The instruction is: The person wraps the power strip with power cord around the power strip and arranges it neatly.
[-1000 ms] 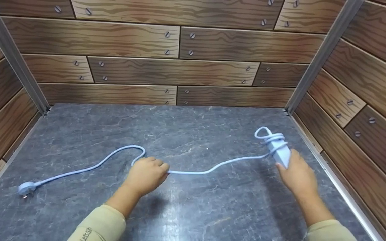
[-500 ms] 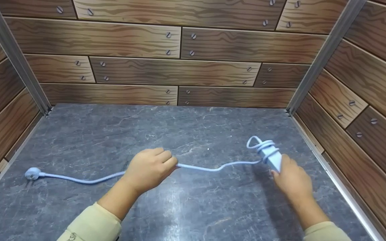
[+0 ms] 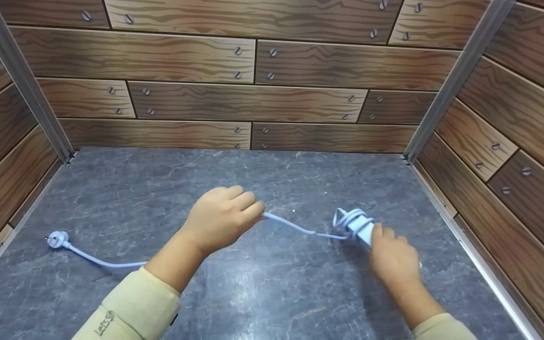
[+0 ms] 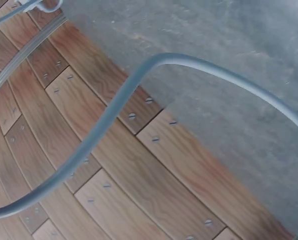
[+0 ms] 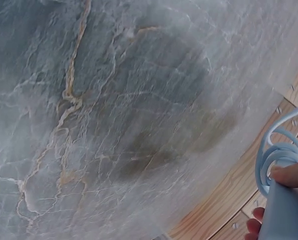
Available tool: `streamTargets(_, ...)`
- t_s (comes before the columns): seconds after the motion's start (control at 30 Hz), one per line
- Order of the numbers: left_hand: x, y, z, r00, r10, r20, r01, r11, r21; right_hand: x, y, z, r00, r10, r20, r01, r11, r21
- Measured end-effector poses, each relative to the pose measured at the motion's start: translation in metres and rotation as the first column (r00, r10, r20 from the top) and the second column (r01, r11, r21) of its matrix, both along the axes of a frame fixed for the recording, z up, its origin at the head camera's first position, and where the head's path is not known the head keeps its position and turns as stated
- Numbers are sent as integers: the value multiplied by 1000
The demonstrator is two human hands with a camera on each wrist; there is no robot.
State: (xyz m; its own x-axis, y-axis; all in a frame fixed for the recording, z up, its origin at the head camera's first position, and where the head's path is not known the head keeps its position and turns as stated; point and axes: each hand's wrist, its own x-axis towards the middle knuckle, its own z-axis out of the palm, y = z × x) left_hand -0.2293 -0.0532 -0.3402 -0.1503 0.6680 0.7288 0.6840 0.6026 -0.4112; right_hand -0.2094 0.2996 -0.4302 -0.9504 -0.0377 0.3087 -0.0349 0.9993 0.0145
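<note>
A light-blue power strip [image 3: 361, 228] has several turns of its own cord wound round its far end. My right hand [image 3: 397, 257] grips its near part, which the palm mostly hides. In the right wrist view, the thumb presses along the power strip [image 5: 283, 212], beside the cord coils [image 5: 284, 152]. From the strip the cord [image 3: 288, 223] runs left to my left hand [image 3: 222, 219], which holds it above the table. Past that hand the cord droops, partly hidden by the forearm, to the plug [image 3: 58, 239] at far left. The left wrist view shows a bend of loose cord [image 4: 101, 127].
The work surface is a dark grey marbled table [image 3: 196, 174]. Wood-patterned panels close it in at the back [image 3: 248, 101], left and right. Metal posts [image 3: 446, 89] stand in the back corners, and a pale metal strip [image 3: 484, 274] edges the right side.
My left hand has moved up and right with the cord, drawing the plug slightly right and up. The right hand has brought the power strip left and a little nearer, turning it.
</note>
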Motion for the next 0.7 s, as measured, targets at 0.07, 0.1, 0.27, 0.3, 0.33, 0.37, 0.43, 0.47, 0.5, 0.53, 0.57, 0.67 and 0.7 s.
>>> streamTargets(0.07, -2, 3, 7, 1000, 0, -5, 1, 1000, 7, 0, -5, -1, 1000, -1, 3, 1, 1000, 23)
streamTargets(0.1, -4, 5, 11, 1000, 0, -8, 1, 1000, 14, 1, -8, -2, 1000, 0, 5, 0, 999, 35)
streamTargets(0.27, -12, 9, 26, 1000, -2, 4, 1, 999, 54, 3, -22, -3, 999, 16, 37, -20, 994, 108)
streamTargets(0.3, -14, 10, 28, 1000, -4, 4, 4, 998, 62, 4, -25, -4, 999, 19, 42, -24, 992, 124)
streamTargets(0.33, -15, 11, 30, 1000, -8, 4, 8, 998, 70, 4, -28, -4, 999, 20, 45, -26, 990, 139)
streamTargets(0.37, -15, 12, 32, 1000, -10, 7, 9, 997, 77, 4, -31, -4, 999, 21, 44, -28, 988, 152)
streamTargets(0.43, -15, 15, 34, 1000, -19, 8, 18, 995, 94, 5, -36, -4, 999, 28, 44, -35, 985, 171)
streamTargets(0.47, -15, 16, 36, 1000, -24, 9, 23, 995, 100, 5, -39, -4, 998, 36, 41, -43, 982, 183)
streamTargets(0.5, -15, 18, 37, 1000, -28, 8, 27, 994, 106, 5, -41, -4, 998, 46, 39, -53, 980, 194)
streamTargets(0.53, -14, 19, 39, 999, -32, 9, 31, 993, 112, 6, -44, -3, 998, 59, 38, -66, 977, 202)
streamTargets(0.57, -14, 21, 41, 999, -34, 9, 32, 993, 117, 6, -45, -3, 996, 78, 36, -84, 974, 210)
streamTargets(0.67, -17, 22, 47, 1000, -20, 13, 18, 992, 126, 6, -48, -2, 985, 168, 28, -170, 954, 248)
streamTargets(0.7, -18, 21, 49, 1000, -5, 19, 2, 991, 132, 5, -48, -1, 977, 213, 20, -211, 942, 261)
